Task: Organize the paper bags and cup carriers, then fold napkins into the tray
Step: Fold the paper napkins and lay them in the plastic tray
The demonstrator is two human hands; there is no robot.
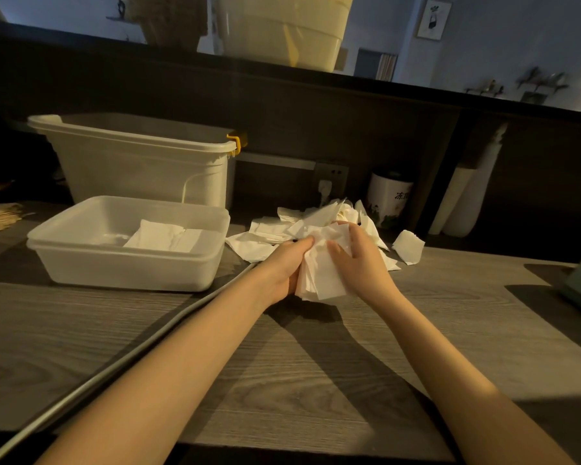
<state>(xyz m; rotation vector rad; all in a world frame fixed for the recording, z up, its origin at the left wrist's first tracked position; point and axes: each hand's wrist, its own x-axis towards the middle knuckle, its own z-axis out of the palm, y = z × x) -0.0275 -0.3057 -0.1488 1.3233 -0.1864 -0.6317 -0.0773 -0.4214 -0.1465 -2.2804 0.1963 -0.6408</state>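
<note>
Both hands, left (284, 263) and right (361, 260), gripping one white paper napkin bundle (319, 273), fingers curled round it. Just behind, loose white napkin pile (282, 229) near the grey wood-grain surface's (282, 380) back edge. Left of that, translucent white plastic tray (128, 260) holding folded napkins (163, 238).

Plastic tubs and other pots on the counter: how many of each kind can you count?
Shallow white trays: 1
Tall white bins with a yellow latch: 1
Round white canisters with writing: 1
Total: 3

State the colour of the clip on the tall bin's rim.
Yellow; the clip shows in the head view, on the tall bin.
</note>
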